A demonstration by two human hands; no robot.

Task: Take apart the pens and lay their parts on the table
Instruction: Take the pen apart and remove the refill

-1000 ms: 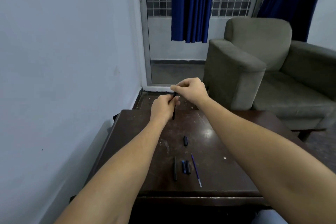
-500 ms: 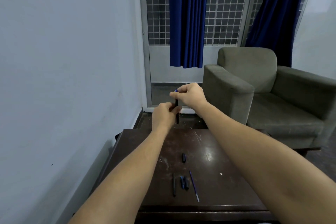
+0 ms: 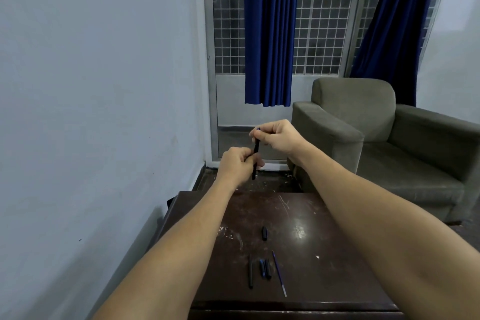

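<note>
Both hands hold one black pen (image 3: pixel 255 157) upright in the air beyond the far edge of the dark wooden table (image 3: pixel 311 228). My left hand (image 3: pixel 237 163) grips the pen's lower barrel. My right hand (image 3: pixel 276 136) pinches its top end, where a bit of blue shows. On the table lie a short black cap (image 3: pixel 264 233), a long black barrel (image 3: pixel 250 271), two short dark pieces (image 3: pixel 265 269) side by side, and a thin blue refill (image 3: pixel 279 273).
A pale wall runs along the table's left side. A grey-green armchair (image 3: pixel 376 143) stands to the right beyond the table. Behind are a grilled glass door and blue curtains (image 3: pixel 270 34).
Both hands have lifted the pen higher and away from the table, and the view has tilted up. My right hand has drawn slightly up from my left; a blue tip shows at the top.
</note>
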